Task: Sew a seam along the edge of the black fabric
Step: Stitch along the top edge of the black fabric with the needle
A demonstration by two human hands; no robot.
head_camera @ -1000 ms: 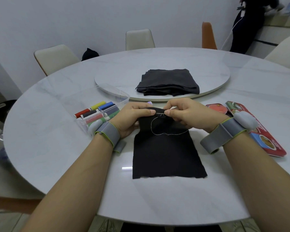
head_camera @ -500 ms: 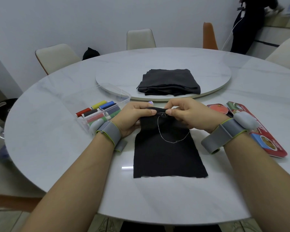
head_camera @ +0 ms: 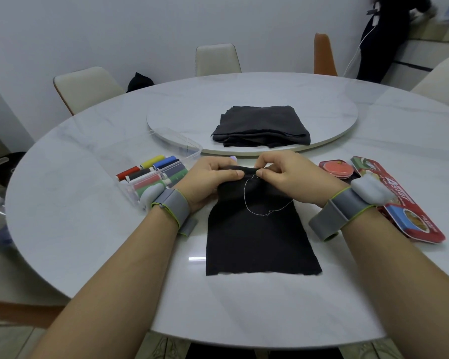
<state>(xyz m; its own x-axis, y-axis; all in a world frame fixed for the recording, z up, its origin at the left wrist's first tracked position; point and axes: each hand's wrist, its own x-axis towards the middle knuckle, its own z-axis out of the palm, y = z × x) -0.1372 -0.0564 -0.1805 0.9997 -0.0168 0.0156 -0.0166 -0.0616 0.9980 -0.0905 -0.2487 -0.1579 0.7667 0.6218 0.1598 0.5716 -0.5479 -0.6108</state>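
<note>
The thread loop (head_camera: pixel 246 203) has sagged toward 5 o'clock. My left hand (head_camera: pixel 210 177) grips the black fabric (head_camera: pixel 257 242) at its 12 o'clock edge, holding it taut while my right hand (head_camera: pixel 288 174) pinches the needle (head_camera: pixel 250 173) there.

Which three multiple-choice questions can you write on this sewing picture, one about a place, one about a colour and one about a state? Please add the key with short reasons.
1. Where does the folded pile of dark grey cloth lie?
A. on the round white turntable
B. on a chair seat
C. in the person's lap

2. What colour is the loose thread lying on the flat black fabric piece?
A. red
B. pale grey
C. blue

3. What is the left hand doing?
A. lying flat and open
B. making an empty fist
C. pinching the far edge of the black piece

Key: 1 A, the pile rests on the white disc. 2 B, the loop shows light against the black. 3 C, thumb and fingers curl over that far edge.
</note>
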